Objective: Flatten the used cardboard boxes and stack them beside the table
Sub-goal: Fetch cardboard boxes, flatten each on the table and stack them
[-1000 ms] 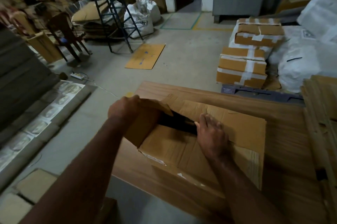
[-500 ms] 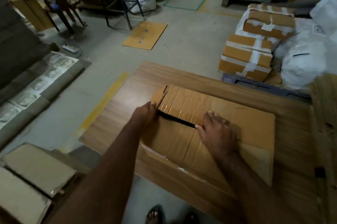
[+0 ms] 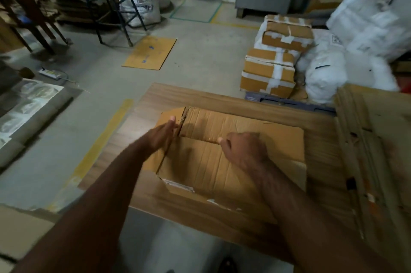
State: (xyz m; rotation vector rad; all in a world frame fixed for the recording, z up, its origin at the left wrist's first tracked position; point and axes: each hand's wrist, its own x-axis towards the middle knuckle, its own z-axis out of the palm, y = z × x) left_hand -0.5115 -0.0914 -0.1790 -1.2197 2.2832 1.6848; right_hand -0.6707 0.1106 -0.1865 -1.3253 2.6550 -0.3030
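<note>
A brown cardboard box (image 3: 204, 163) lies on the wooden table (image 3: 200, 99), its top flaps folded down. My left hand (image 3: 163, 136) is flat with straight fingers against the box's left end, by the torn corner. On top of the box, my right hand (image 3: 243, 150) has its fingers curled down at the seam between the two top flaps. A pile of flattened cardboard (image 3: 375, 146) rests on the table's right side.
Taped cartons (image 3: 269, 70) and white sacks (image 3: 324, 72) stand on the floor behind the table. A flat cardboard sheet (image 3: 150, 52) lies on the concrete floor, with a metal frame (image 3: 100, 1) and a chair (image 3: 29, 17) beyond. Flat board pieces (image 3: 17, 230) lie at lower left.
The open left flap has been folded down and the dark gap between the top flaps has closed. My left hand moved from gripping the flap to lying flat against the box's left end.
</note>
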